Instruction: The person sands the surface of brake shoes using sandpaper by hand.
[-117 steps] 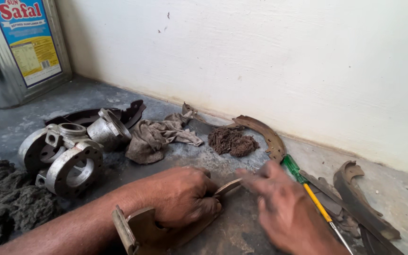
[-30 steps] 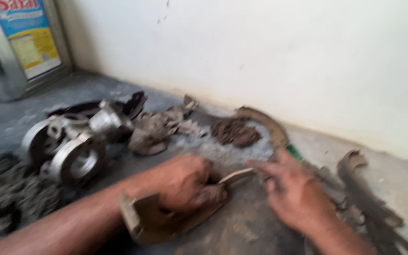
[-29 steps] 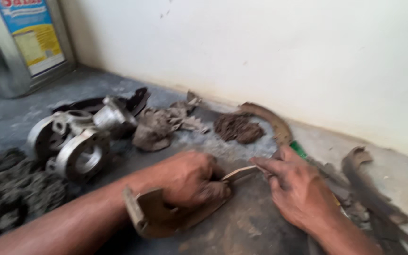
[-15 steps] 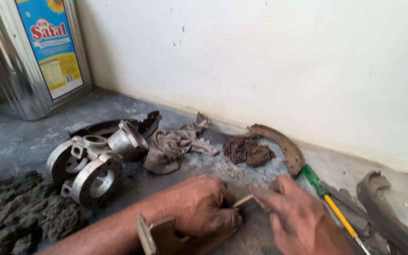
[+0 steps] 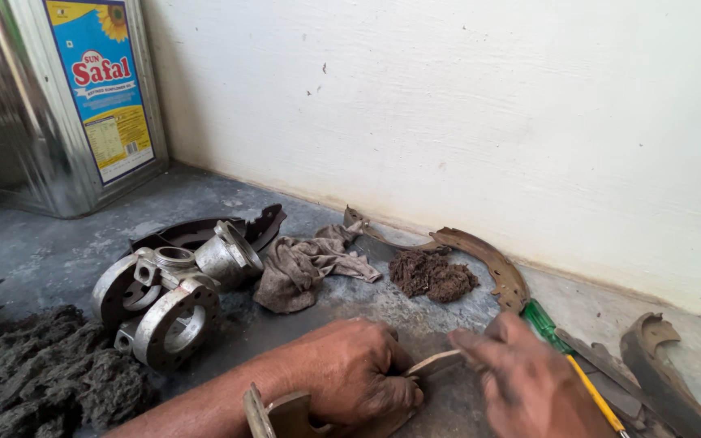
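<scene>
My left hand [image 5: 354, 375] presses down on a curved, rusty brake shoe [image 5: 285, 415] at the bottom of the view, fingers closed over it. My right hand [image 5: 529, 385] pinches the thin lining strip [image 5: 436, 362] at the shoe's right end. A green-handled screwdriver [image 5: 565, 357] with a yellow shaft lies just beyond my right hand.
Grey metal hub parts [image 5: 174, 292] sit left of centre, with a dirty rag [image 5: 306, 268] and a clump of brown fibre [image 5: 432, 274] beside them. Another brake shoe [image 5: 488, 259] lies by the wall, more [image 5: 659, 369] at right. A tin can [image 5: 66, 97] stands at back left; dark waste [image 5: 34, 381] lies at lower left.
The view has tilted up and shifted, so both hands sit lower in the frame. They stay on the brake shoe, the right hand still at the lining strip.
</scene>
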